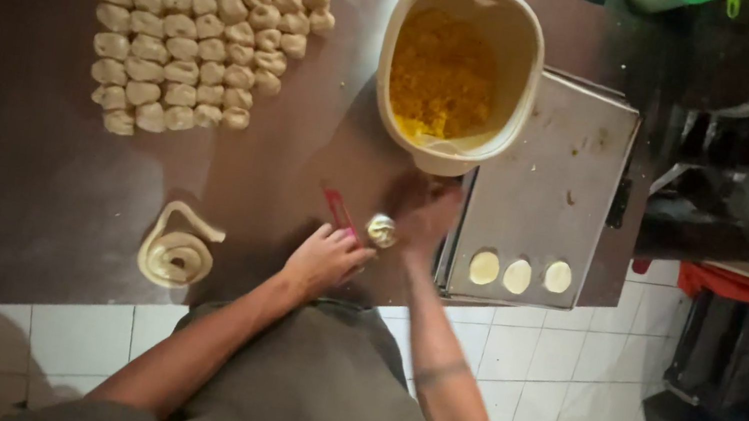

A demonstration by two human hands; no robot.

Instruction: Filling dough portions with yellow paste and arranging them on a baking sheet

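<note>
Over the dark brown tabletop, the left hand and right hand together pinch a small pale dough piece, kept just beside the cream tub of yellow filling and the grey metal baking tray for short reaches.

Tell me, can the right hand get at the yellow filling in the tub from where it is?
Probably yes: the right hand sits just below the open tub of yellow filling, with nothing between them.

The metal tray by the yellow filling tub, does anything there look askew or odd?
Slightly. The metal tray sticks out past the dark table's right edge, and the filling tub rests partly on the tray's corner. Only three dough discs sit in it, along the near edge. Nothing looks spilled or damaged.
</note>
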